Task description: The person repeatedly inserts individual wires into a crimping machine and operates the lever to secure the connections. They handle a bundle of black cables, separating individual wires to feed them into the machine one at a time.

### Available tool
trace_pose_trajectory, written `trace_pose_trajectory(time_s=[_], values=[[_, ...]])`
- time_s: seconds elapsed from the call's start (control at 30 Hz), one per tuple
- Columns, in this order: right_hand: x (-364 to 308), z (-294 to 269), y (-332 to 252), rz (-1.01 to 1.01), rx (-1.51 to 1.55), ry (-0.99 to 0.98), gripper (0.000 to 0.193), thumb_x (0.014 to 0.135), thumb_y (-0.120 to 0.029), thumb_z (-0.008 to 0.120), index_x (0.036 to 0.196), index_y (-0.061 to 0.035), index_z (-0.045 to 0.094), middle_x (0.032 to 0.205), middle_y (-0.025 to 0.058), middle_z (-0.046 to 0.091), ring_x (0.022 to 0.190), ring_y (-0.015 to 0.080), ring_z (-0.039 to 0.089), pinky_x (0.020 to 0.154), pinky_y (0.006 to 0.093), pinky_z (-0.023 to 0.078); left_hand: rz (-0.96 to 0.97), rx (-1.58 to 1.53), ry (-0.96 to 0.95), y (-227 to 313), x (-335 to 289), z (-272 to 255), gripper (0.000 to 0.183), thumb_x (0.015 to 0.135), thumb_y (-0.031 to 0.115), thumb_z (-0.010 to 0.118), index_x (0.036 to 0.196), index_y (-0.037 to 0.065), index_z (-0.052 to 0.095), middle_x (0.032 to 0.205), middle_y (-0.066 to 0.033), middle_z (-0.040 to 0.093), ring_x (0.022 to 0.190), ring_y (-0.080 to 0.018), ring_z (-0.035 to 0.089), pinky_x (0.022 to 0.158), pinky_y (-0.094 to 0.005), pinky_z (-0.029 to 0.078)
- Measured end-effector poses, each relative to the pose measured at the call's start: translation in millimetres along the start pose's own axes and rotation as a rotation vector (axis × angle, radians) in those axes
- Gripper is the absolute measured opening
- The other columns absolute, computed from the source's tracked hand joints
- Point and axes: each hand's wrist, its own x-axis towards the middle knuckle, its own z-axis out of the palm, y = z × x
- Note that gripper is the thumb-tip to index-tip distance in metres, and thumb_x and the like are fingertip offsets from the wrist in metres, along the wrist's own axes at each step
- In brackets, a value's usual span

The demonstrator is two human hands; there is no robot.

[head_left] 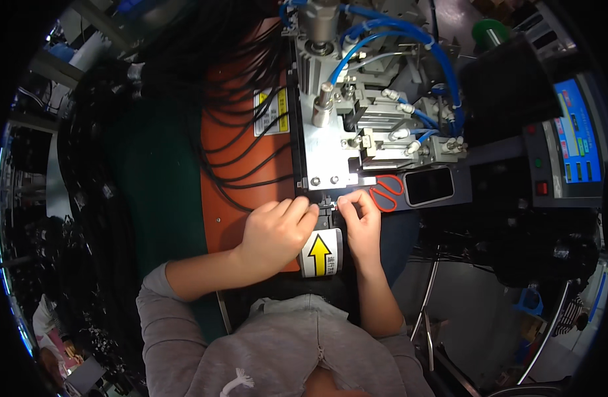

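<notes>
At the near edge of the machine, my left hand (pixel 277 231) is closed in a pinch on a black cable (pixel 232 203), which runs in from the left and disappears under the fingers. Just to the right, my right hand (pixel 362 225) pinches thumb against forefinger on something too small to make out. Between the fingertips of both hands lies a small dark metal fixture (pixel 327 202), partly hidden by them. Directly above it stands the machine (pixel 324 155), with a silver plate, cylinders and blue air hoses. A label with a yellow arrow (pixel 320 255) sits below the fixture.
Several black cables lie across the orange-brown surface (pixel 218 231) on the left, beside a green mat (pixel 162 178). Red-handled scissors (pixel 387 192) and a phone (pixel 429 186) lie right of my right hand. Further right stands a control screen (pixel 577 132). Bundled black cables hang at far left.
</notes>
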Motion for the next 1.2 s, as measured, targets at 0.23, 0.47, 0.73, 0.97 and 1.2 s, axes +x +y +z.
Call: trace_pose_trajectory(time_s=[0.23,0.47,0.73,0.97,1.2], values=[[-13.5,-39.4,17.2,-0.085,-0.048,0.113,0.010,0.092,-0.009,0.056,0.086,-0.0002,0.056,0.072,0.0021,0.059,0.065,0.0063,0.053,0.062,0.0208,0.042,-0.051,0.162,0.015,-4.3,-14.7,-1.6,0.020,0.077,0.008,0.063,0.096,0.004,0.066,0.079,-0.0032,0.058,0.071,-0.0163,0.061,0.061,-0.0280,0.047],[-61.7,-102.6,39.2,-0.066,-0.793,-0.396,0.029,0.087,-0.026,0.061,0.099,0.0011,0.064,0.094,0.0159,0.067,0.089,0.0337,0.062,0.080,0.0377,0.048,-0.131,-0.109,0.017,4.0,-39.9,-27.9,0.017,0.081,0.010,0.064,0.097,0.007,0.066,0.082,-0.0040,0.063,0.075,-0.0215,0.062,0.065,-0.0321,0.047],[-68.5,-65.5,35.0,0.006,-0.748,-1.107,0.084,0.081,-0.061,0.058,0.135,0.0015,0.040,0.127,0.0286,0.051,0.119,0.0379,0.050,0.099,0.0382,0.040,-0.208,-0.093,-0.020,43.5,-76.0,-57.0,0.012,0.080,0.009,0.066,0.091,0.007,0.068,0.068,-0.0073,0.057,0.059,-0.0250,0.059,0.052,-0.0341,0.045],[-84.4,-15.4,33.1,-0.075,-0.743,-1.175,0.095,0.072,-0.062,0.066,0.142,-0.0074,0.032,0.130,0.0269,0.049,0.121,0.0367,0.048,0.101,0.0392,0.039,-0.230,-0.156,-0.042,75.8,-84.5,-57.0,0.012,0.079,0.007,0.067,0.090,0.007,0.068,0.070,-0.0082,0.060,0.059,-0.0265,0.060,0.051,-0.0350,0.044],[-91.0,-36.2,20.9,-0.057,-0.814,-1.266,0.098,0.065,-0.060,0.073,0.140,-0.0126,0.030,0.116,0.0254,0.058,0.109,0.0387,0.057,0.093,0.0420,0.044,-0.042,-0.204,-0.027,90.6,-76.3,-49.5,0.012,0.080,0.007,0.067,0.091,0.006,0.068,0.070,-0.0081,0.059,0.052,-0.0223,0.056,0.049,-0.0318,0.043]])
